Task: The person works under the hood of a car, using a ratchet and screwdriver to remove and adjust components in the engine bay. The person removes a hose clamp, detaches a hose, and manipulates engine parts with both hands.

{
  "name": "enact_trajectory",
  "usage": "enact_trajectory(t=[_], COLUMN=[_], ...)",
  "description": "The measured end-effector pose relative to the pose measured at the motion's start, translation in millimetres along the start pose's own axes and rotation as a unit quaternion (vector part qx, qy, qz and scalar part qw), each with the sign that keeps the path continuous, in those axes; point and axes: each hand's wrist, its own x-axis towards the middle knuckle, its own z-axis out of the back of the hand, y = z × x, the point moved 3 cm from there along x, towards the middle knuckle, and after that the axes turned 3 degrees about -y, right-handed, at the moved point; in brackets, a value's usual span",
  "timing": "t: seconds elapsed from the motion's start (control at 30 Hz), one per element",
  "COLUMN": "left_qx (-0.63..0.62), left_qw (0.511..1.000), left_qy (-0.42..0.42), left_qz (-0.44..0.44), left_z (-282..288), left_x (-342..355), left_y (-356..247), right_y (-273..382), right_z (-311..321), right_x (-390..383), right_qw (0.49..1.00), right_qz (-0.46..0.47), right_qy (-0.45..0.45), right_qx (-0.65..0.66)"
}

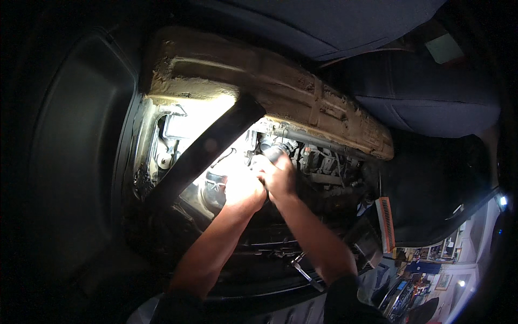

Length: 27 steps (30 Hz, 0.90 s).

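Note:
Both of my hands are together inside an opened engine bay, in a strong glare. My left hand (244, 188) is closed, its fingers washed out by the light, so what it grips is hidden. Right beside it, my right hand (279, 177) curls its fingers at a dark rounded part (275, 153), which looks like a hose end or cap. Beyond the hands lie the dusty engine parts (326, 162) and a grey pipe (318, 139). A round black housing (213, 195) sits to the left of my left hand.
A wide black bar (210, 147) slants across the bay on the left. Behind it rises a dirt-covered tan panel (259, 83), with dark seats (426, 100) beyond. An orange-edged air filter (385, 224) stands at right. A ratchet (306, 274) lies near my right forearm.

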Motion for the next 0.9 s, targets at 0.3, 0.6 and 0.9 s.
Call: enact_trajectory(t=[0.3,0.6,0.9], left_qx=[0.007,-0.022,-0.009], left_qw=[0.999,0.991,0.982], left_qy=[0.002,0.128,0.113], left_qz=[-0.035,0.026,0.150], left_z=[2.2,-17.8,20.4], left_x=[0.2,-15.4,5.1], left_y=[2.3,12.2,-8.1], right_y=[10.8,1.4,-29.0], right_z=[-41.3,-88.3,12.7], right_x=[31.6,57.1,-26.9], right_qw=[0.927,0.816,0.966], right_qz=[0.324,0.232,-0.040], right_qy=[0.098,0.248,-0.147], right_qx=[-0.161,-0.469,0.209])
